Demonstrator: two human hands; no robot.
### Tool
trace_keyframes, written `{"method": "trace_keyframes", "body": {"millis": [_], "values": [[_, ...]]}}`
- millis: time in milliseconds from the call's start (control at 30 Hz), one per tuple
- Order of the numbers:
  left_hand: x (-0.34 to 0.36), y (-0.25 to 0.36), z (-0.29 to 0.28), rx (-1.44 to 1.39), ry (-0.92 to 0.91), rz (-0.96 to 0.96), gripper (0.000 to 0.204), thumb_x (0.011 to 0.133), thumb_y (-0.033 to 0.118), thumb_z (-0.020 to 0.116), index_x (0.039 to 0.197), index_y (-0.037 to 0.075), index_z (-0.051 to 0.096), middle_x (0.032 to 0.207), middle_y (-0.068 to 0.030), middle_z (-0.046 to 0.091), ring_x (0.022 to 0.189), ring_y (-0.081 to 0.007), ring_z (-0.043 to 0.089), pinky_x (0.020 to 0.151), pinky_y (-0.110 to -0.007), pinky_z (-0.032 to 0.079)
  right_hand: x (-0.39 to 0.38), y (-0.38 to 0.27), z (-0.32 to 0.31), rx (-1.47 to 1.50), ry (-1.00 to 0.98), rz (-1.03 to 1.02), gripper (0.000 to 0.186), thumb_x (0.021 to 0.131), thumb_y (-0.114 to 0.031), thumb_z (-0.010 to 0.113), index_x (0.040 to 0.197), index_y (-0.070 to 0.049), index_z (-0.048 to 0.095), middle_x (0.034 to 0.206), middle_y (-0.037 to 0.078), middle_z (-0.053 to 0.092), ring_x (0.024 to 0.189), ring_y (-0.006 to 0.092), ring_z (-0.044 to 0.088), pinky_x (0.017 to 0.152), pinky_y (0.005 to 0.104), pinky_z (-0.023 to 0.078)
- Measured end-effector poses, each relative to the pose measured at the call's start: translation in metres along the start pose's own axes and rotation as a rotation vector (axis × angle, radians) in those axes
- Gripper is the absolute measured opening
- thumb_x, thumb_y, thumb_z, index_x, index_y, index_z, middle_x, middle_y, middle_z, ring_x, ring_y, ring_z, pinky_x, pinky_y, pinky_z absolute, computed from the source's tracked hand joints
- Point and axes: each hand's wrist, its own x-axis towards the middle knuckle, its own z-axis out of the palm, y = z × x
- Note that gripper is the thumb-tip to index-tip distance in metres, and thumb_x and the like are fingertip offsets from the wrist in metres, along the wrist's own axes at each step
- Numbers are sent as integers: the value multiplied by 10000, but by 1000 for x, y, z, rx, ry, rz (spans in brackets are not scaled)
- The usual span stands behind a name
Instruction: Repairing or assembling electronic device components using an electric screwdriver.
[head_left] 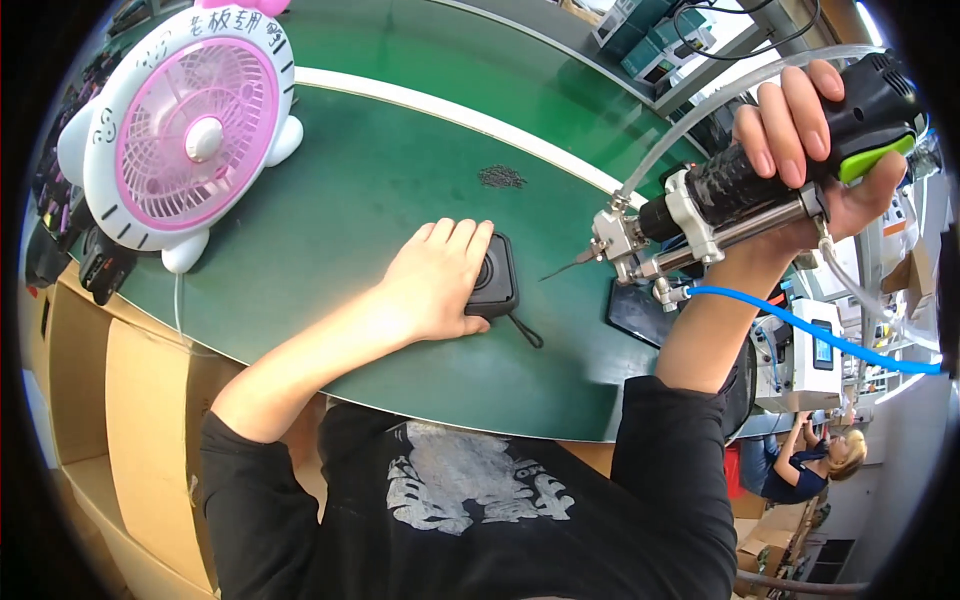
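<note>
My left hand (432,282) lies over a small black rounded box-like device (502,284) on the green tabletop, its fingers wrapped over the device's left side. Part of a round ring shows on the device's face, and a short black strap (527,331) trails from its near corner. Raised at the right, my right hand (800,135) grips a black electric screwdriver (722,188) with a metal feed head and a green trigger area. Its thin tip (565,268) points left toward the device and stays apart from it. A pile of small dark screws (502,177) lies beyond the device.
A pink and white fan (205,140) stands at the left. A dark phone-like slab (640,312) lies under the screwdriver. A clear hose and a blue hose (790,312) run from the tool. Cardboard boxes (140,400) stand lower left; another person (815,465) sits far right.
</note>
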Motion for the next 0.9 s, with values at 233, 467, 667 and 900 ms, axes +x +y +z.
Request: {"method": "trace_keyframes", "body": {"millis": [233,467,667,900], "values": [[-4,-2,3,-39,-5,-30,961,683,429,791,1373,-99,380,1177,-170,508,1103,-295,490,986,-375,407,33,25,-8,336,-490,39,568,812,-401,769,1106,-30,455,820,33,529,655,130,570,644,294,482],[-2,6,-4,-28,-70,-37,947,658,367,789,1353,-123,373,1237,-218,492,1153,-337,487,1032,-402,391,25,11,9,10,-389,19,570,814,-410,769,1106,-30,459,808,26,540,648,125,586,629,278,502],[0,3,-7,-11,-160,-30,950,661,369,790,1353,-130,371,1243,-223,492,1154,-341,486,1036,-397,387,27,-10,-27,14,-484,99,568,810,-399,778,1106,-31,462,804,24,546,641,127,597,618,272,511],[3,10,4,-139,-66,132,1001,651,389,833,1368,-123,357,1258,-223,490,1204,-347,479,1071,-413,367,9,-14,0,-46,-51,82,742,734,-550,819,1094,-23,441,816,29,508,651,122,541,655,283,457]]}}
